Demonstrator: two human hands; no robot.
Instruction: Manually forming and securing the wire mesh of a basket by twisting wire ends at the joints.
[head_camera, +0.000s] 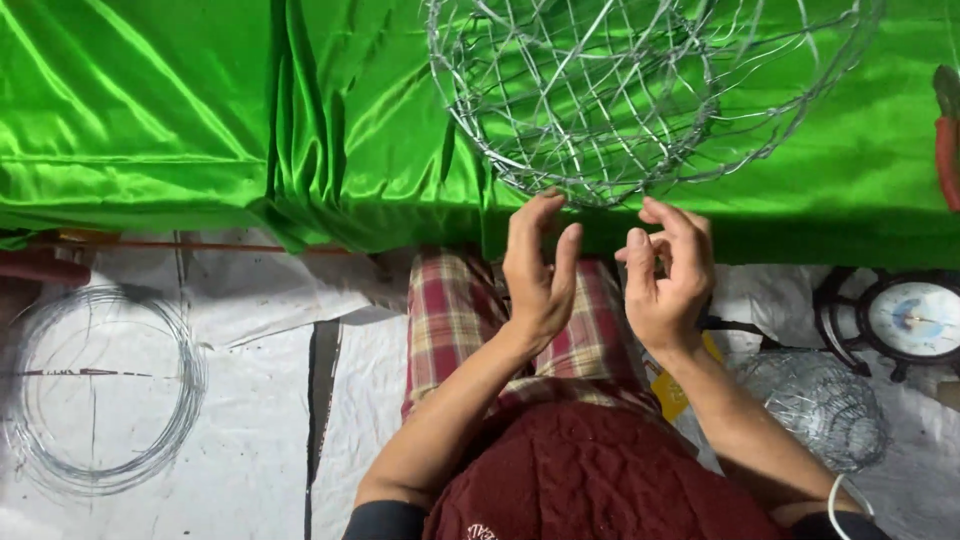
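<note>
We held our left hand (538, 268) and right hand (668, 272) open, fingers loosely curled, gripping nothing, at the near rim of the wire basket (620, 95). It lay on the green cloth (180, 110), rounded, so its long axis was unclear.

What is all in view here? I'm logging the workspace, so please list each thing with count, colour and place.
wire mesh basket: one, silver, top centre on the cloth
satin cloth: one, green, across the top
wire coil: one, grey, on the floor at left
small mesh form: one, silver, lower right
round dial: one, white-faced, dark frame, right edge
floor sheet: white
checked garment: red and cream, over the knees
left hand: open, at the basket's rim
right hand: fingers curled, by the rim
</note>
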